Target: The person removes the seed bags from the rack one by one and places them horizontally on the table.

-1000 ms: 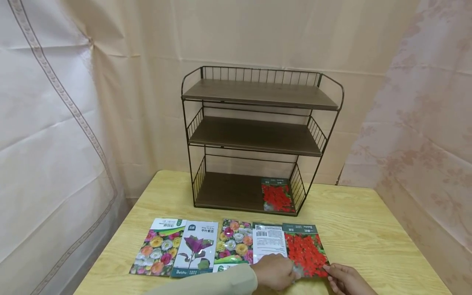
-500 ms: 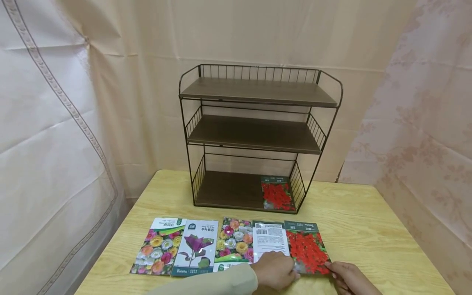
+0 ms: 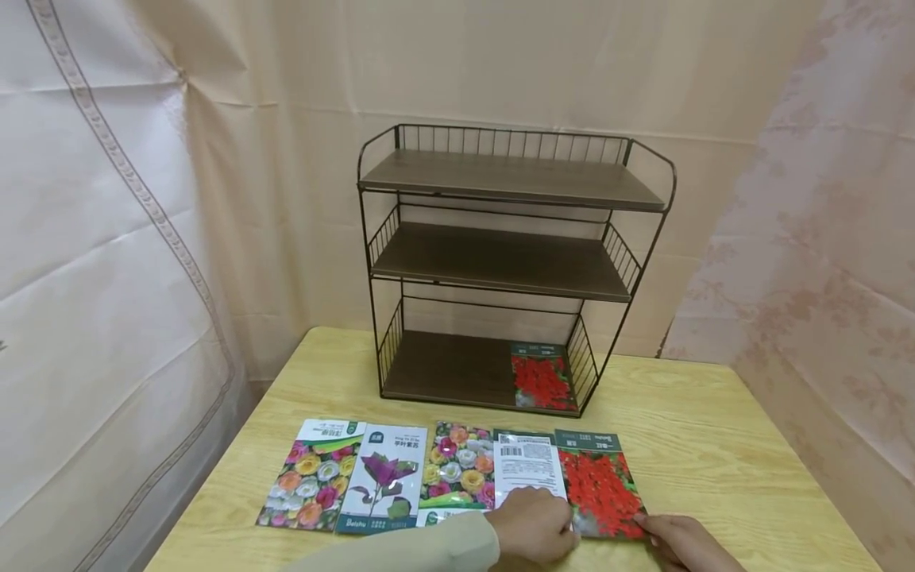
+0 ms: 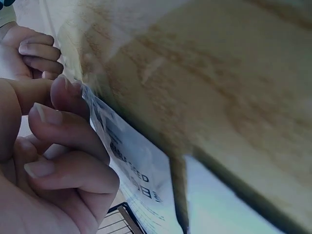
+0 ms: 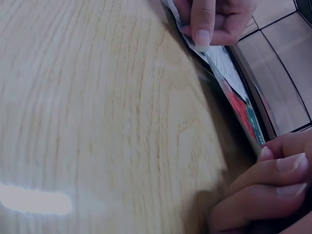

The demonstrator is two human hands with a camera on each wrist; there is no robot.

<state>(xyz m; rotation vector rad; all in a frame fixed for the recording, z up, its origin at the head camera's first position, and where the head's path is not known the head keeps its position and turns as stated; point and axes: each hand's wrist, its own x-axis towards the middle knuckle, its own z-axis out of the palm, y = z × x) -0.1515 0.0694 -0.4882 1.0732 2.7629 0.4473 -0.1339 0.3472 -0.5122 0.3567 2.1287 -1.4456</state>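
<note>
In the head view my left hand [image 3: 534, 524] is at the lower end of a seed packet lying back side up, its white back [image 3: 527, 469] covered in print. Its thumb and finger pinch the packet's edge, as the left wrist view shows with the printed back [image 4: 134, 161] beside the fingers. My right hand [image 3: 682, 544] pinches the lower right corner of the red-flower seed packet [image 3: 599, 491], which lies just right of the white-backed one. The fingers [image 5: 265, 187] are curled at that corner in the right wrist view.
Left of these lie a mixed-flower packet [image 3: 457, 465], a purple-leaf packet [image 3: 382, 477] and another mixed-flower packet [image 3: 312, 477]. Behind stands a three-tier rack [image 3: 500, 262], with a red-flower packet [image 3: 541, 381] on its bottom shelf. A wooden table [image 3: 722, 445] carries everything.
The left fingers have gone from the red-flower packet's lower left corner to the white-backed packet's lower end. The red-flower packet has shifted slightly right, the right hand still at its corner.
</note>
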